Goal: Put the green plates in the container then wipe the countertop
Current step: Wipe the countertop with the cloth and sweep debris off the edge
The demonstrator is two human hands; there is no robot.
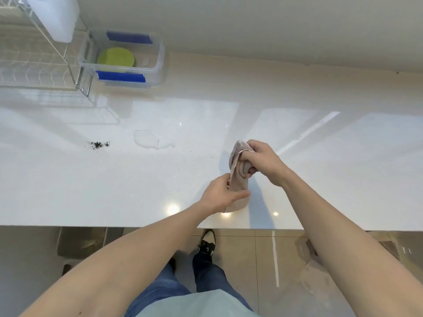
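The white countertop (320, 179) fills the middle band of the frame, glossy enough that window reflections wash out much of its surface; its near edge runs across the lower third, and its right end is cut off by the frame. At the upper left a wire dish rack (39, 65) stands, only partly in view and pale against the glare. Just to its right sits the clear container (160, 65) with blue clips on its near and far sides, and the green plates (115, 57) lie inside it; they look like a stack, though how many there are cannot be told from above.

Right of centre, a pinkish cloth (239, 191) hangs bunched between both hands over the countertop, its lower end apparently touching the surface. The right hand (261, 161) is closed around the upper part of the cloth, fingers curled so the fabric underneath is hidden. The left hand (220, 194) pinches the lower part, thumb across the front, covering that side of it.

Left of centre lies a small puddle of clear liquid (148, 139), faint at its edges. Farther left is a scatter of dark crumbs (98, 144), with finer specks between puddle and cloth.
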